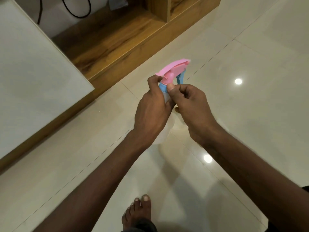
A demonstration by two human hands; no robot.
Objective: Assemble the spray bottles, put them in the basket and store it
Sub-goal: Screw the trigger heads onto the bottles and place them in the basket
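I hold one spray bottle in front of me above the floor. Its pink spray head (173,68) with a blue trigger sits on a blue collar (162,87), atop a translucent white bottle body (164,131). My left hand (153,111) wraps around the bottle's neck and upper body. My right hand (192,106) pinches at the collar with thumb and fingers, just below the pink head. The bottle is tilted away from me. No basket is in view.
A white tabletop (33,72) fills the left side. Behind it stands a wooden shelf unit (117,41) with black cables (78,10) at the back. Glossy cream floor tiles (250,56) lie all around; my bare foot (137,213) is at the bottom.
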